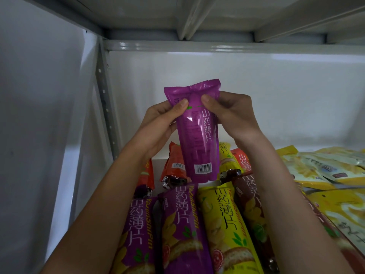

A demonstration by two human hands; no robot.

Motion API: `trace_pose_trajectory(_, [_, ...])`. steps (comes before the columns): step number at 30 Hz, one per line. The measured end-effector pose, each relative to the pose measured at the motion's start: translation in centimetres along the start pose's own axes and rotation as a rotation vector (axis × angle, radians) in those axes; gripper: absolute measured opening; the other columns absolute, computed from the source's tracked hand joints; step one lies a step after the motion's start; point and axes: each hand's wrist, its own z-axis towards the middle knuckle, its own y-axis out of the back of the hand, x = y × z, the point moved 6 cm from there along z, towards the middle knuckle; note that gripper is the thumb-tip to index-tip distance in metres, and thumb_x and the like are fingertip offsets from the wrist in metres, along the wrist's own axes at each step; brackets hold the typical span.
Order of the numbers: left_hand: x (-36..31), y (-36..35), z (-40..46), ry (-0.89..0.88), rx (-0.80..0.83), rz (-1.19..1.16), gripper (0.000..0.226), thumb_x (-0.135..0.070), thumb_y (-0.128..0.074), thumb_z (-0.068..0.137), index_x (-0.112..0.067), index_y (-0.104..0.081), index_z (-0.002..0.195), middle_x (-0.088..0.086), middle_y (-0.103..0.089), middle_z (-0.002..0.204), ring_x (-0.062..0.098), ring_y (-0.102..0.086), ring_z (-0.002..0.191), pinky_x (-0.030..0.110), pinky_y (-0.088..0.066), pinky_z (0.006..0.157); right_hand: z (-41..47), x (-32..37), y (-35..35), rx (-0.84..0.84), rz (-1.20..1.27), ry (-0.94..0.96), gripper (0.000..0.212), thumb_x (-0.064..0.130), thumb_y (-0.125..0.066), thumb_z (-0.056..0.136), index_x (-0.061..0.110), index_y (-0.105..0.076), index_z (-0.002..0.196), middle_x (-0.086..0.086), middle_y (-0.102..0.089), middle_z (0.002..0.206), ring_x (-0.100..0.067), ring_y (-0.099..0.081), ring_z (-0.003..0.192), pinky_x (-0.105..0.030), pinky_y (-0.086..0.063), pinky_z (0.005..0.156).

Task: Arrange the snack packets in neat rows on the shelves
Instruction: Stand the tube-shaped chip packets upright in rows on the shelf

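Observation:
I hold a purple snack packet [197,135] upright in the air above the shelf, its barcode end down. My left hand [158,125] grips its upper left side with the thumb on the front. My right hand [229,113] pinches its upper right edge. Below it, long packets lie side by side on the shelf: two purple ones [181,230], a yellow one [227,224] and a brown one [254,210]. Behind them lie orange packets [175,165].
A loose heap of flat yellow packets [325,171] covers the shelf's right side. The white back wall [276,95] and a perforated metal upright [104,99] at the left bound the bay. Another shelf [217,44] hangs overhead.

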Motion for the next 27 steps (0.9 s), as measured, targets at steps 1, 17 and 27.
trace_pose_trajectory(1, [0.1,0.1,0.0,0.013,-0.009,0.019,0.026,-0.027,-0.068,0.094,-0.007,-0.075,0.110,0.006,-0.079,0.110,0.021,-0.074,0.110,0.035,-0.057,0.098,0.0,0.0,-0.1,-0.008,-0.006,0.001,0.024,0.024,-0.073,0.097,0.000,-0.078,0.097,-0.017,-0.078,0.092,-0.035,-0.076,0.088,-0.057,-0.060,0.084])
trace_pose_trajectory(17, [0.7,0.3,-0.3,0.048,-0.022,0.217,0.027,-0.031,-0.067,0.098,-0.009,-0.078,0.110,0.009,-0.080,0.109,0.023,-0.077,0.104,0.034,-0.062,0.090,0.1,-0.7,0.1,0.032,0.090,-0.105,0.021,0.021,-0.073,0.096,0.006,-0.077,0.111,-0.013,-0.079,0.107,-0.029,-0.076,0.100,-0.041,-0.064,0.088])
trace_pose_trajectory(27, [0.8,0.1,-0.4,0.103,0.013,0.175,0.035,-0.036,-0.070,0.089,-0.013,-0.076,0.114,0.004,-0.080,0.109,0.019,-0.076,0.103,0.029,-0.061,0.087,0.1,-1.3,-0.2,0.035,0.015,-0.126,0.025,0.028,-0.071,0.099,0.007,-0.078,0.110,-0.013,-0.077,0.107,-0.024,-0.076,0.096,-0.051,-0.061,0.092])
